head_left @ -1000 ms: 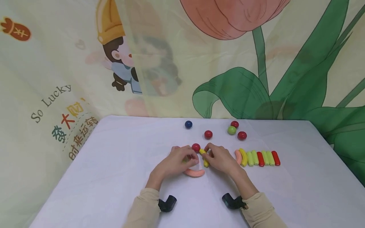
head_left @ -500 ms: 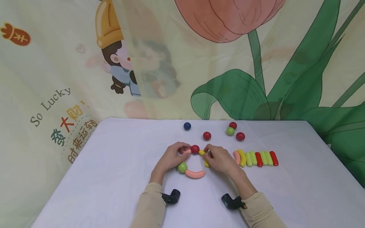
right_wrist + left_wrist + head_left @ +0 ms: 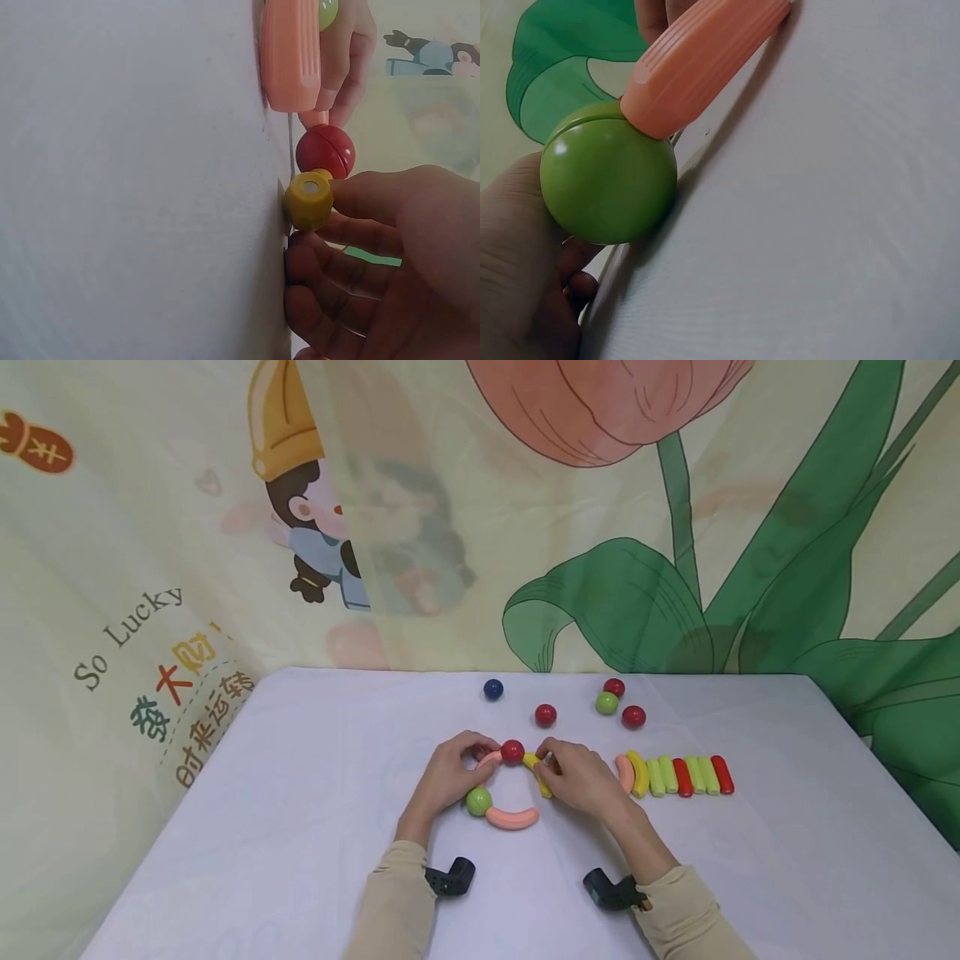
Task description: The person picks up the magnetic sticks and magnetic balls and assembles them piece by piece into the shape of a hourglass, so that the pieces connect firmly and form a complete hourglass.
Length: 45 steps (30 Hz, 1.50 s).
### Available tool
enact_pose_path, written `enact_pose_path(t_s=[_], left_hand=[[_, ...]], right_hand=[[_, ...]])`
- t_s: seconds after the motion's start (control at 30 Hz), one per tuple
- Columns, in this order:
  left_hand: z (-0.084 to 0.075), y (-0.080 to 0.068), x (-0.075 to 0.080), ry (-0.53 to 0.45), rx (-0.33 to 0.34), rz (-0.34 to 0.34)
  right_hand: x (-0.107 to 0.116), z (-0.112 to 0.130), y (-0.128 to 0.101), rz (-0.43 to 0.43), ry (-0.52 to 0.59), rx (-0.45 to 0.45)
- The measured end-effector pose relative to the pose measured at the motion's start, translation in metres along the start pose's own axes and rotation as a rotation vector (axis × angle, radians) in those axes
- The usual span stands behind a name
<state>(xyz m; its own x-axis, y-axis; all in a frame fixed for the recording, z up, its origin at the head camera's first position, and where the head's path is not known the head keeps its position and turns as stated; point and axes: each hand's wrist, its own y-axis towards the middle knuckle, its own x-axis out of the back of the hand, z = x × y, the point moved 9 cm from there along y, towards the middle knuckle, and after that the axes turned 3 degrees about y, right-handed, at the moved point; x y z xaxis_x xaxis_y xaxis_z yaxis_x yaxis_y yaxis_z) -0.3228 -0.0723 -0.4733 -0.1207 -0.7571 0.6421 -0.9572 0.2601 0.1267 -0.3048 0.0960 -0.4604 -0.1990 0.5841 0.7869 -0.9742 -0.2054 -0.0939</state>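
On the table (image 3: 300, 793), the left hand (image 3: 444, 777) pinches a pink stick (image 3: 489, 759) beside the red ball (image 3: 513, 751). The right hand (image 3: 581, 779) grips a yellow stick (image 3: 537, 772) touching that ball. A green ball (image 3: 478, 801) joins another pink stick (image 3: 512, 817) below.

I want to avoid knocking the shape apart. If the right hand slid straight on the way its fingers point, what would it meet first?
Probably the red ball: the right hand points left along the yellow piece it pinches.

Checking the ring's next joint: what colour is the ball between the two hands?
Red: the glossy red ball, clearest in the head view.
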Motion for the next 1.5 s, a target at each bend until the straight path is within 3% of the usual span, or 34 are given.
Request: enact_pose_path(t_s=[1.5], left_hand=[[0.003, 0.002, -0.003, -0.028, 0.035, 0.017]], right_hand=[[0.011, 0.006, 0.003, -0.080, -0.012, 0.039]])
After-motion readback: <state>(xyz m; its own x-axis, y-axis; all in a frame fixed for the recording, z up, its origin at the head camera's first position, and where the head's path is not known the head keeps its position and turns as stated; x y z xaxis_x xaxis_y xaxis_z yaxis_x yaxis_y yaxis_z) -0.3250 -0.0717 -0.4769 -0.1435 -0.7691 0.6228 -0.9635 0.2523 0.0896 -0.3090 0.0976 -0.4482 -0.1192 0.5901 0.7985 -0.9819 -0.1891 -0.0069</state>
